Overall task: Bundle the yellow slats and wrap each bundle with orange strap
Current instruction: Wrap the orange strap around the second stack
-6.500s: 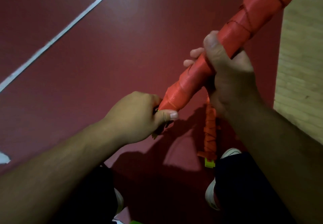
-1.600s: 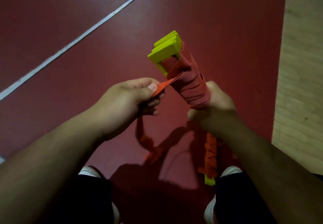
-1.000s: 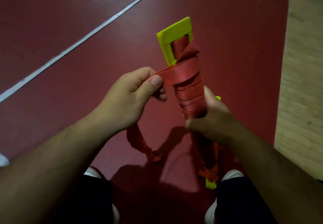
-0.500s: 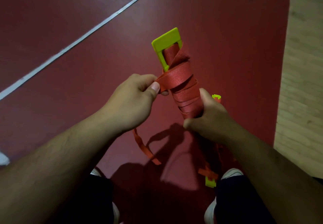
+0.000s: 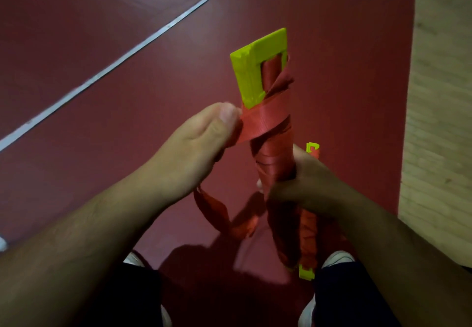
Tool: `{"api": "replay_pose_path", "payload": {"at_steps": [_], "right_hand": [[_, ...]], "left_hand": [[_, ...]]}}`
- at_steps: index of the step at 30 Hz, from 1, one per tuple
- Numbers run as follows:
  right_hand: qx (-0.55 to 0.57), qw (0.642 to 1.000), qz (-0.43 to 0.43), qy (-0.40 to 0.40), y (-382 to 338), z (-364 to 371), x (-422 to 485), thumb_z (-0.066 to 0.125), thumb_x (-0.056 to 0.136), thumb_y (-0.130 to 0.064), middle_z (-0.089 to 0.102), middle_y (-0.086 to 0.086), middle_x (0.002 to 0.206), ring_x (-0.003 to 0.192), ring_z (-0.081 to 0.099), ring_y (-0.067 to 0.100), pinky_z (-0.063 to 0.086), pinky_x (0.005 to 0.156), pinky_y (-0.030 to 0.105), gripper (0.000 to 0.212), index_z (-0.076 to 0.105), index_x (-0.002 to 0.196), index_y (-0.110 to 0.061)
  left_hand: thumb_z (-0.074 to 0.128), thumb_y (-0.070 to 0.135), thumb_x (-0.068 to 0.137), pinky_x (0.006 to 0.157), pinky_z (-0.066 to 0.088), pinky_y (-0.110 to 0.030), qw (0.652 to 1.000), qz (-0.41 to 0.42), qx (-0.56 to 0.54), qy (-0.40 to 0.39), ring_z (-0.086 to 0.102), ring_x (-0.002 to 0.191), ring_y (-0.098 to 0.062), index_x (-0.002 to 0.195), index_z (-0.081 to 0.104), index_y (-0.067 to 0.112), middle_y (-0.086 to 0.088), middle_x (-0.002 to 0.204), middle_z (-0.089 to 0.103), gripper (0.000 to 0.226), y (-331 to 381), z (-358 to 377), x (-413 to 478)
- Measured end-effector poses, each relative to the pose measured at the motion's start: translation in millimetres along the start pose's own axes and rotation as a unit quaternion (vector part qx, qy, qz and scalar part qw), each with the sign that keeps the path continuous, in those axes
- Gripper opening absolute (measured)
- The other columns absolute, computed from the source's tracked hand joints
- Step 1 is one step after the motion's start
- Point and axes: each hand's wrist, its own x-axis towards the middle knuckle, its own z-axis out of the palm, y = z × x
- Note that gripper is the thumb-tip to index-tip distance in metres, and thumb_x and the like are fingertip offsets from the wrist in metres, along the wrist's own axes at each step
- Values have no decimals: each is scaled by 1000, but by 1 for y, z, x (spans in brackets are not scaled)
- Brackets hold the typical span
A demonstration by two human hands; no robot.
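Note:
A bundle of yellow slats (image 5: 249,76) stands nearly upright in front of me, its top end bare and the rest wound in orange strap (image 5: 265,125). My right hand (image 5: 301,186) grips the wrapped middle of the bundle. My left hand (image 5: 201,145) pinches the strap just left of the bundle, pulled taut across it below the yellow end. The loose strap tail (image 5: 217,211) hangs under my left hand. A second wrapped bundle (image 5: 307,227) lies on the floor behind my right hand, with yellow ends showing.
The floor (image 5: 127,20) is dark red with a white line (image 5: 109,68) running diagonally. A pale wooden strip (image 5: 441,97) borders it on the right. My legs and white shoes (image 5: 337,259) are at the bottom of the view.
The held bundle has tilted a little and risen closer to the camera. My left hand has drawn the strap across just under the yellow end.

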Motion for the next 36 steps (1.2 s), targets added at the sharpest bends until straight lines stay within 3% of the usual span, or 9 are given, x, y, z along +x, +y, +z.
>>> {"api": "replay_pose_path", "payload": {"at_steps": [4, 9, 12, 16, 21, 27, 30, 34, 36], "right_hand": [[14, 995, -18, -99, -2, 2, -2, 70, 55, -7, 67, 26, 91, 80, 65, 42, 54, 72, 52, 44, 63, 95, -21], [30, 985, -15, -167, -6, 3, -6, 71, 56, -12, 68, 22, 92, 83, 65, 24, 55, 75, 47, 39, 64, 93, -22], [51, 980, 0, -192, -7, 2, -8, 68, 54, -3, 71, 17, 87, 82, 67, 23, 56, 74, 43, 36, 66, 85, -21], [88, 970, 27, -224, -7, -1, -10, 60, 52, 7, 70, 12, 82, 76, 68, 19, 54, 65, 29, 38, 64, 87, -9], [96, 964, 7, -248, -12, -5, -12, 59, 51, 8, 67, 14, 79, 76, 63, 28, 52, 63, 31, 37, 64, 83, -8], [161, 968, -24, -191, -3, 2, -5, 60, 51, 6, 66, 24, 87, 81, 62, 34, 51, 70, 40, 46, 63, 96, -2], [162, 977, -46, -131, 1, 9, -1, 66, 67, -5, 66, 27, 103, 93, 64, 30, 53, 80, 42, 53, 55, 119, -6], [-18, 999, -23, -23, 11, 22, -1, 77, 62, -50, 66, -12, 108, 96, 64, 8, 54, 83, 33, 74, 46, 128, -36], [-120, 992, -11, 28, 9, 30, -3, 80, 65, -50, 63, -17, 105, 92, 61, 2, 49, 78, 25, 71, 44, 125, -41]], "left_hand": [[55, 72, 82, 87, 52, -33, 994, 75, 31, -66, 66, 104, -15, 123, 61, 16, 3, 115, 69, 70, -7, -3, 2], [63, 49, 82, 77, 53, -21, 985, 62, -75, -141, 72, 86, -25, 113, 60, 0, -16, 98, 69, 58, -4, 0, -2], [57, 37, 85, 75, 53, -20, 978, 42, -122, -166, 68, 81, -21, 104, 60, 3, -10, 87, 67, 39, -1, 2, -4], [56, 45, 87, 82, 49, -20, 975, 46, -97, -194, 68, 89, -11, 101, 67, 18, 6, 94, 72, 33, 2, -7, 0], [53, 56, 88, 87, 47, -21, 973, 74, -51, -214, 67, 94, -11, 102, 67, 19, 10, 98, 70, 41, 2, -17, 3], [45, 29, 86, 67, 46, -11, 987, 99, -70, -106, 62, 68, -1, 93, 59, 6, 8, 75, 65, 27, 9, 4, -4], [57, 44, 87, 61, 46, -16, 996, 55, -74, 16, 59, 65, -4, 99, 56, 2, 4, 74, 62, 44, 8, 15, -4], [61, 67, 79, 56, 36, -24, 983, -27, -48, 176, 45, 54, -3, 89, 57, 12, 9, 67, 53, 55, -4, 12, 3], [61, 69, 77, 55, 33, -26, 977, -42, -77, 192, 42, 52, -2, 86, 57, 17, 15, 62, 51, 53, -5, 9, 7]]}}
